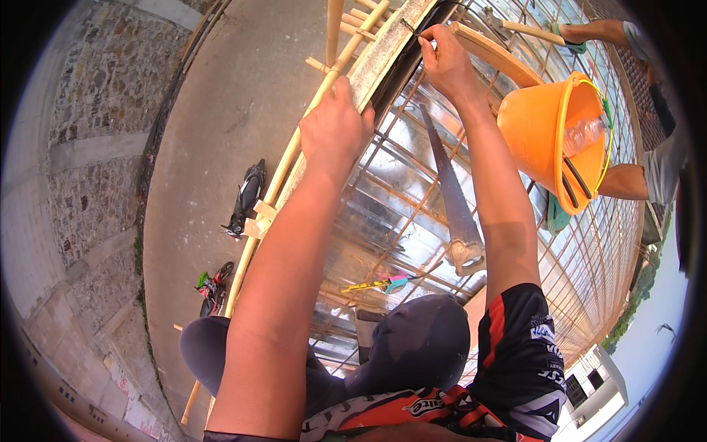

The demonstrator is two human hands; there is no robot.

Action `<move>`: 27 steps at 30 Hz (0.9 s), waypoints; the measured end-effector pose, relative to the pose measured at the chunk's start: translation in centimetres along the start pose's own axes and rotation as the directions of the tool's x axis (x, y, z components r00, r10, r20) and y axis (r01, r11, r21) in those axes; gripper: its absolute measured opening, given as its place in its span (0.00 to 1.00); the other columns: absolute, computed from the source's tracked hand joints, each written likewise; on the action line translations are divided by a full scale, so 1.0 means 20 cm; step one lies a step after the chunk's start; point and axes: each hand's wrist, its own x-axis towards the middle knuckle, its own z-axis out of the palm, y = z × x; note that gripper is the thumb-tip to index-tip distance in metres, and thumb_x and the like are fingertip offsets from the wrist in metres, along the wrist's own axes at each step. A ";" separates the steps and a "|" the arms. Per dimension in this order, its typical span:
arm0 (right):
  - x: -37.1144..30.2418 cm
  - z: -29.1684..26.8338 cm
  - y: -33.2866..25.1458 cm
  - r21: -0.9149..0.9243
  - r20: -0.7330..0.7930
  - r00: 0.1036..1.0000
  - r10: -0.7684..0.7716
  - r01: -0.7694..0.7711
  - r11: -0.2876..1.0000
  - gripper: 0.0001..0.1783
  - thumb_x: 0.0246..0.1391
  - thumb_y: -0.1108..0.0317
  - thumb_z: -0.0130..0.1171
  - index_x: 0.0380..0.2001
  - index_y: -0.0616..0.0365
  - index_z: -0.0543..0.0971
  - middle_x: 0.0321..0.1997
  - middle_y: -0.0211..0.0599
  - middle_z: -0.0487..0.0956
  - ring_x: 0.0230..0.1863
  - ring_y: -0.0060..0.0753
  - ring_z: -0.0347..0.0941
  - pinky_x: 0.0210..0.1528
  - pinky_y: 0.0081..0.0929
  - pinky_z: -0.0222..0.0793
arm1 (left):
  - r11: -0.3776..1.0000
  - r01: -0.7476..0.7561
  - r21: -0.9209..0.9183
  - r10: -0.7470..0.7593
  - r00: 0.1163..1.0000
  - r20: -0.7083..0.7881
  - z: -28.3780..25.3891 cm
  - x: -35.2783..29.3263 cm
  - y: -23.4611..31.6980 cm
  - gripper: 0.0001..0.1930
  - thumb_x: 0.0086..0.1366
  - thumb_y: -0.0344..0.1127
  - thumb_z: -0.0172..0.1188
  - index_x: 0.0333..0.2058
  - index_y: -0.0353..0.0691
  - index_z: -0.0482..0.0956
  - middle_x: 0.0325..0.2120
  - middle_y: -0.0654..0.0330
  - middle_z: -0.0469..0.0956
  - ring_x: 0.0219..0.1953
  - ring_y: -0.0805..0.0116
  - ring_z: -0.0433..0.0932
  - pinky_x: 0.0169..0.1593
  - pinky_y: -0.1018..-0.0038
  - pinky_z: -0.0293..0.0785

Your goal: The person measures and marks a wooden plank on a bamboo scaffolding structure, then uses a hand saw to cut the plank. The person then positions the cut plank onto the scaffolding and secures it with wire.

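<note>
My left hand [335,129] is closed over the edge of a long pale wooden board [387,51] that runs along the roof's outer side. Farther up the board, my right hand [448,62] is closed in a pinch at a thin dark piece, perhaps wire [409,28], by the board's inner edge. Between my forearms a handsaw [451,184] with a wooden handle lies on the rebar mesh [398,191], over shiny metal sheeting. To the right of my right forearm an orange bucket [534,132] leans, holding a clear plastic bottle and dark rod-like pieces.
Bamboo poles [294,151] line the outer edge, above a drop to a paved road with two parked motorbikes [247,195]. A yellow tape measure blade [364,285] lies near my knees. A hammer [530,32] and another person's legs [622,180] are at the right.
</note>
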 end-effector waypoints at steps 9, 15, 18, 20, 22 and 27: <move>0.07 -0.01 -0.06 0.152 0.226 0.831 0.509 -0.546 0.824 0.24 0.70 0.48 0.62 0.39 0.62 0.87 0.31 0.46 0.87 0.36 0.45 0.85 0.42 0.39 0.77 | 1.000 0.028 0.012 -0.029 0.999 0.034 0.00 0.00 -0.01 0.30 0.73 0.57 0.63 0.63 0.43 0.74 0.47 0.46 0.87 0.49 0.43 0.89 0.53 0.51 0.85; 0.00 0.08 -0.14 -0.001 0.146 0.786 0.600 -0.607 0.795 0.21 0.70 0.49 0.60 0.40 0.56 0.89 0.37 0.45 0.90 0.44 0.53 0.87 0.48 0.45 0.80 | 1.000 0.014 0.006 -0.014 0.999 0.036 -0.01 0.00 0.00 0.31 0.72 0.57 0.63 0.64 0.44 0.74 0.49 0.46 0.87 0.50 0.43 0.89 0.53 0.51 0.85; 0.00 0.13 -0.15 -0.111 0.124 0.766 0.631 -0.621 0.776 0.20 0.71 0.48 0.60 0.42 0.53 0.89 0.44 0.51 0.90 0.51 0.62 0.86 0.53 0.51 0.81 | 1.000 0.018 0.002 -0.018 0.999 0.039 -0.01 0.01 0.01 0.30 0.72 0.57 0.63 0.64 0.43 0.74 0.49 0.45 0.87 0.50 0.43 0.89 0.53 0.51 0.85; 0.00 0.13 -0.19 -0.191 0.033 0.770 0.638 -0.622 0.760 0.20 0.70 0.49 0.60 0.42 0.53 0.90 0.44 0.52 0.90 0.51 0.62 0.86 0.54 0.53 0.81 | 1.000 0.019 0.000 -0.019 0.999 0.034 -0.01 0.01 0.01 0.30 0.72 0.57 0.63 0.63 0.42 0.74 0.49 0.45 0.87 0.50 0.43 0.89 0.53 0.51 0.85; 0.03 0.14 -0.24 -0.271 -0.014 0.761 0.649 -0.627 0.730 0.19 0.70 0.50 0.60 0.43 0.52 0.90 0.46 0.54 0.90 0.52 0.63 0.86 0.55 0.56 0.81 | 1.000 0.011 -0.004 -0.011 1.000 0.027 -0.01 0.01 0.00 0.30 0.72 0.57 0.63 0.63 0.42 0.74 0.49 0.46 0.87 0.49 0.43 0.89 0.53 0.50 0.85; 0.04 0.05 -0.29 -0.370 0.005 0.773 0.635 -0.588 0.719 0.21 0.67 0.47 0.64 0.46 0.52 0.90 0.48 0.50 0.90 0.53 0.59 0.87 0.56 0.53 0.81 | 1.000 0.005 -0.009 -0.005 1.000 -0.005 -0.01 0.01 -0.01 0.30 0.72 0.57 0.64 0.62 0.42 0.74 0.47 0.46 0.87 0.49 0.43 0.89 0.52 0.49 0.85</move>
